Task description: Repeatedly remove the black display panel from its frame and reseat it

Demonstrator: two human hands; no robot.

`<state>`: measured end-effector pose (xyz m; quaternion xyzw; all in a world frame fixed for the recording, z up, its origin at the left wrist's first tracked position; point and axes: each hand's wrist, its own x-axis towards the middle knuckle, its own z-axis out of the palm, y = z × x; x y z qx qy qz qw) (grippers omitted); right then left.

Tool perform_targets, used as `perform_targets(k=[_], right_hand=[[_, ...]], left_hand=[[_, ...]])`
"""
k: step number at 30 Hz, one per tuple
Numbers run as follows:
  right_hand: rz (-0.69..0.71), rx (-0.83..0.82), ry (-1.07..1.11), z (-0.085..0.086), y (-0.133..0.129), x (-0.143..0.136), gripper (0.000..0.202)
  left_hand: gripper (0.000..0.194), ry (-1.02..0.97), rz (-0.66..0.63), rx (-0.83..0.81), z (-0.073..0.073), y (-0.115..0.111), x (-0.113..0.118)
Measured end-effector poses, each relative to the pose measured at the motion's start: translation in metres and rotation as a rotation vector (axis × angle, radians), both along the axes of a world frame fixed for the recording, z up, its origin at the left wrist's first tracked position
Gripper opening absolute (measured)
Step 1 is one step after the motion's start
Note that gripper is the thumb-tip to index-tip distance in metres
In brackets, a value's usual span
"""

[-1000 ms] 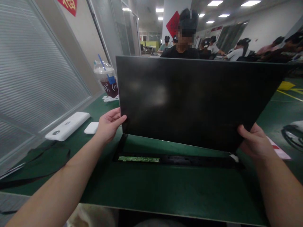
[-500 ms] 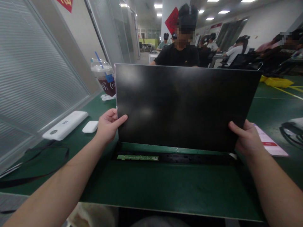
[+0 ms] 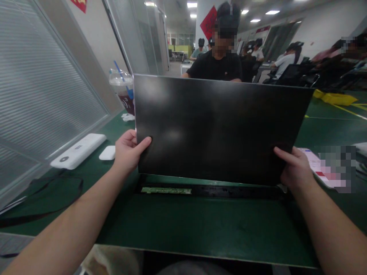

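Note:
A thin, glossy black panel (image 3: 218, 126) stands tilted up above the green table, held at both sides. My left hand (image 3: 129, 150) grips its left edge, thumb on the dark face and fingers behind. At the lower right edge, my right hand (image 3: 296, 166) holds it the same way, its fingers partly hidden. Below the panel lies a black strip (image 3: 235, 191) on the table, with a narrow green circuit board (image 3: 166, 190) along its left part. A small pale piece (image 3: 282, 187) shows near the panel's lower right corner.
On the left are a white power bank (image 3: 78, 151), a white case (image 3: 107, 152), a black strap (image 3: 40, 217) and a drink cup (image 3: 123, 91). At the right lies a pink-screened phone (image 3: 318, 168). A person in black (image 3: 215, 67) sits across the green table (image 3: 200, 229).
The panel and both my hands have shifted slightly to the left. The panel covers more of the cup, and both hands keep their hold.

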<state>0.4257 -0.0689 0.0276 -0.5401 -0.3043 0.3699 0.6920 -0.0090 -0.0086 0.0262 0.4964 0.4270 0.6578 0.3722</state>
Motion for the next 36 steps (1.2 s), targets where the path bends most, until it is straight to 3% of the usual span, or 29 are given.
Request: perform_targets(k=[7,12,29,36], right_hand=[[0.086,-0.201,-0.029,-0.004,0.006,0.013,0.038],[0.087,-0.199,-0.079,-0.012,0.009,0.018,0.035],[0.105,-0.216,-0.088,-0.019,0.012,0.020,0.038],[0.123,-0.148,-0.142,-0.020,0.014,0.020,0.052]], left_hand=[[0.052,0.073,-0.133,-0.184,0.005,-0.009,0.011],[0.062,0.126,-0.212,-0.227,0.002,-0.008,0.012],[0.061,0.162,-0.249,-0.276,-0.007,-0.004,0.008],[0.059,0.151,-0.259,-0.287,-0.008,-0.003,0.009]])
